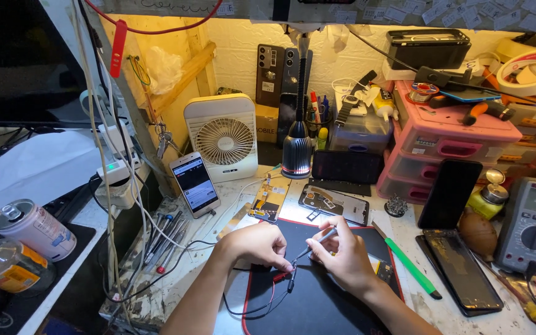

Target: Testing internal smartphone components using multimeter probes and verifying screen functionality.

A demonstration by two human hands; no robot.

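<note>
My left hand [257, 244] rests on a black work mat with a red edge [317, 304], fingers pinched on a thin black wire [262, 304] at its red and black clip end [290, 280]. My right hand [340, 251] holds slim grey tweezers [321, 241] whose tip meets that clip end next to my left fingertips. An opened phone body [333, 203] lies just beyond the mat, and a small circuit part with a yellow flex [267, 201] lies to its left.
A white desk fan [221, 134], a lit phone [195, 183] and a lamp base [296, 155] stand behind. Pink drawers [448, 142], a multimeter [531, 223], dark phones [463, 270] and a green-handled tool [410, 267] sit right. Cans [32, 229] and several screwdrivers [165, 239] lie left.
</note>
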